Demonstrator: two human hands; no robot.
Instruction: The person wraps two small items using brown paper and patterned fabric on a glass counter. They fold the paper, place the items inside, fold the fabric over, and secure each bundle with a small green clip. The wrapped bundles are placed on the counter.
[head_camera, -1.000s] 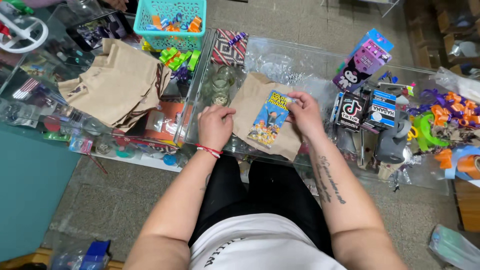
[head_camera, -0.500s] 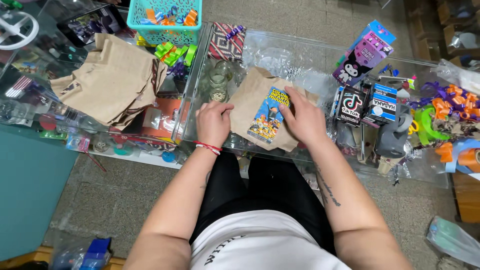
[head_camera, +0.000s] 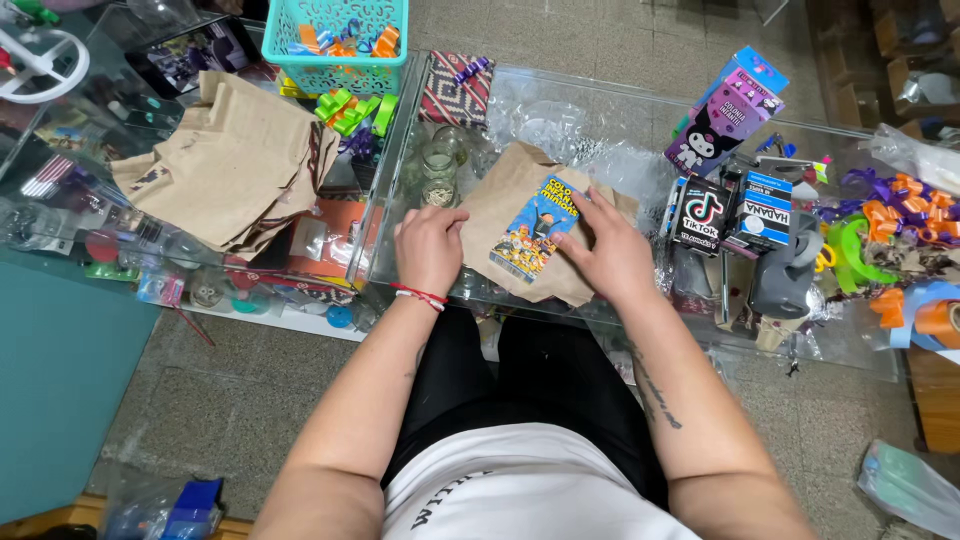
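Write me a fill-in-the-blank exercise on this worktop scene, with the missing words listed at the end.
1. Both hands rest on a brown paper bag that bears a colourful ____.
2. The left hand wears a ____ string at the wrist.
3. The teal basket stands at the table's ____ edge.
4. The heap of brown bags lies on the person's ____ side.

Missing words: sticker; red; far; left

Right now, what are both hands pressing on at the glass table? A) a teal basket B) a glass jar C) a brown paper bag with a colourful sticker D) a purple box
C: the left hand and right hand lie flat on the brown paper bag bearing a colourful sticker.
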